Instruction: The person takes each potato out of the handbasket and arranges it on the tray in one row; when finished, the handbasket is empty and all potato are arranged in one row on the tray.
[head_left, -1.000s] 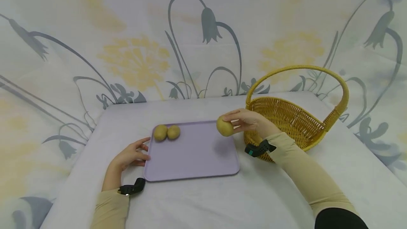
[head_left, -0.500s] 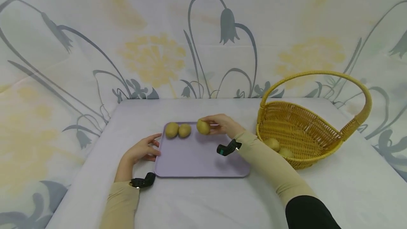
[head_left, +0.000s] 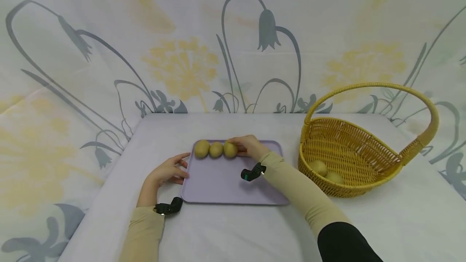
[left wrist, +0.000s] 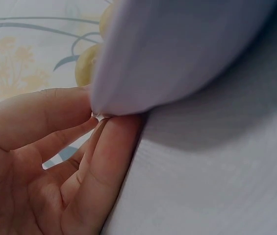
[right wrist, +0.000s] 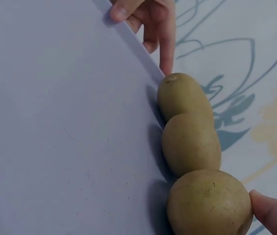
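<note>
Three potatoes sit in a row along the far rim of a lilac tray (head_left: pixel 218 185), starting at its left corner: a left potato (head_left: pixel 202 148), a middle potato (head_left: pixel 216 149) and a right potato (head_left: pixel 230 149). My right hand (head_left: pixel 248 146) holds the right potato from its right side; in the right wrist view one fingertip (right wrist: pixel 270 210) touches it, and the other fingers are out of frame. At the tray's left edge my left hand (head_left: pixel 169 172) grips the rim, with fingers (left wrist: pixel 109 161) against its edge in the left wrist view.
To the right of the tray stands a yellow wicker basket (head_left: pixel 349 165) with a tall arched handle. Two potatoes (head_left: pixel 317 168) show inside it. A white cloth (head_left: pixel 233 229) covers the table, and a flower-patterned curtain (head_left: pixel 164 19) hangs behind.
My right hand has carried its potato leftward from beside the basket to the tray's far rim, down into line with the other two. The left hand stays at the tray edge. The head view has shifted.
</note>
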`<state>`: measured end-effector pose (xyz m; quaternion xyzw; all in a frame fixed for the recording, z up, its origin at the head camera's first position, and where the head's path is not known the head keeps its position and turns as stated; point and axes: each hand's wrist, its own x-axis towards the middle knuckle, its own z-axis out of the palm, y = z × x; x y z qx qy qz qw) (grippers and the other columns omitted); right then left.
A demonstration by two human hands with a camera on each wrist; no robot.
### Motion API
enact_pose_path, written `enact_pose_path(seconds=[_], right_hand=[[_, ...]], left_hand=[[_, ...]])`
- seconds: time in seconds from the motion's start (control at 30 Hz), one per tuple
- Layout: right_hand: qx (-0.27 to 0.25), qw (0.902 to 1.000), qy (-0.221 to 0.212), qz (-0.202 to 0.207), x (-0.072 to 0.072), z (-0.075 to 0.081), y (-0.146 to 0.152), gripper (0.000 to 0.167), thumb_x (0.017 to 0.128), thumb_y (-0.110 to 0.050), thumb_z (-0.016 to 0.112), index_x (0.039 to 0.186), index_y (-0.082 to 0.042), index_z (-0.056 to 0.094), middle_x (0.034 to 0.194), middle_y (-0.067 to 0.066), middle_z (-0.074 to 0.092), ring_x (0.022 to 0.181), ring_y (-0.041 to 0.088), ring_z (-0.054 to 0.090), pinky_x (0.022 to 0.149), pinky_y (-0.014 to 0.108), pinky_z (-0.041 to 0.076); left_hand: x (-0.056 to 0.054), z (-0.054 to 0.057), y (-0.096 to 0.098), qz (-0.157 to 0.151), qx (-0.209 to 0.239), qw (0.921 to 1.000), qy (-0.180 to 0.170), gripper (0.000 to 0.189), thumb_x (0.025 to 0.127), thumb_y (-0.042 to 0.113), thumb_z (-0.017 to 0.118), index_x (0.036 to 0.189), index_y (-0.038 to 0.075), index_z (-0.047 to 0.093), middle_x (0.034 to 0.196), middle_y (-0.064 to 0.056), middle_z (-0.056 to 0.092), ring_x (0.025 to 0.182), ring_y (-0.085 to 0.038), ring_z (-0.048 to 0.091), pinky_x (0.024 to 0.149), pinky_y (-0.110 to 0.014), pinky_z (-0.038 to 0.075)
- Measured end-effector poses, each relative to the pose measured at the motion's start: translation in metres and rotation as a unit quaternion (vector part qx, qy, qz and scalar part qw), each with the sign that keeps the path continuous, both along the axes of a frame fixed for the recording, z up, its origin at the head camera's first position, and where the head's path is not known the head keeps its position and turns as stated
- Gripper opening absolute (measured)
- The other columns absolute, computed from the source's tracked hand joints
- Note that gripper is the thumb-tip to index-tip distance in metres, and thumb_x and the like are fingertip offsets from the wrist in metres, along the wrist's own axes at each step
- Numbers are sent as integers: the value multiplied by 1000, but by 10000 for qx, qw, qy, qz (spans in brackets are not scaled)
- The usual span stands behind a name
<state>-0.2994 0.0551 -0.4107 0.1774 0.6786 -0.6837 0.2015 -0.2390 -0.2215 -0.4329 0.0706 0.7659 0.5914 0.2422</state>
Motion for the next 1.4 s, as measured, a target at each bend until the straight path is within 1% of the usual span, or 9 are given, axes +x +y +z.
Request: enact_pose_path(seconds=[0.2, 0.43, 0.53, 0.63, 0.77, 1.0, 1.1, 1.3, 1.4], right_hand=[[165, 9998, 87, 6, 2, 0, 2, 42, 77, -12, 74, 114, 3, 60, 109, 11, 62, 88, 20, 60, 81, 34, 53], [341, 9988, 341, 36, 4, 7, 7, 40, 75, -12, 75, 109, 4, 62, 103, 10, 63, 86, 19, 60, 79, 34, 54], [288, 9979, 559, 184, 8, 14, 16, 39, 77, -12, 73, 110, 5, 62, 110, 13, 62, 93, 22, 58, 83, 34, 52], [223, 9958, 762, 457, 14, 23, 29, 39, 81, -12, 68, 115, 6, 60, 120, 15, 57, 106, 27, 55, 89, 35, 49], [333, 9931, 836, 745, 24, 37, 45, 40, 86, -15, 63, 121, 3, 57, 129, 15, 52, 118, 30, 49, 94, 36, 47], [405, 9860, 1062, 1220, 46, 58, 85, 43, 91, -18, 57, 129, 1, 50, 136, 16, 45, 123, 30, 45, 98, 38, 44], [332, 9864, 1046, 1223, 56, 65, 103, 46, 91, -18, 58, 131, 1, 48, 137, 17, 44, 124, 31, 44, 97, 38, 44], [166, 9856, 1128, 1249, 78, 80, 141, 46, 93, -14, 53, 134, 4, 42, 140, 19, 39, 127, 34, 40, 99, 39, 42], [129, 9855, 1177, 1212, 87, 85, 161, 49, 93, -17, 55, 135, 4, 42, 139, 18, 42, 123, 31, 44, 97, 37, 44]], left_hand=[[1, -1, 2, 4, -62, 10000, -26, 83, 74, -10, 63, 144, -1, 21, 104, -13, 38, 73, -16, 53, 62, -30, 55], [0, 3, 1, -29, -107, 9999, 46, 83, 74, -9, 63, 145, -1, 20, 105, -13, 39, 70, -15, 53, 61, -29, 55], [-1, 3, 2, -55, -74, 9999, 50, 83, 74, -10, 63, 145, -1, 20, 104, -12, 39, 71, -15, 53, 61, -28, 55], [0, 4, 3, -84, -66, 9999, 53, 83, 75, -10, 63, 145, -1, 20, 104, -12, 39, 71, -14, 53, 61, -28, 55], [2, 6, 3, -121, -105, 9999, 58, 82, 75, -9, 63, 145, -1, 19, 105, -13, 39, 72, -14, 53, 62, -28, 55], [1, 4, 2, -149, -195, 9996, 101, 83, 75, -7, 64, 145, -1, 20, 107, -14, 38, 76, -14, 54, 63, -28, 55], [1, 2, 1, -176, -263, 9994, 126, 83, 75, -6, 64, 145, -1, 20, 108, -15, 38, 77, -14, 54, 64, -29, 55], [0, 2, 0, -205, -323, 9992, 135, 84, 75, -5, 65, 145, -1, 19, 108, -14, 38, 78, -13, 54, 65, -29, 55], [0, 3, 1, -253, -359, 9989, 164, 84, 75, -4, 65, 145, -1, 18, 107, -14, 38, 78, -12, 53, 64, -27, 55]])
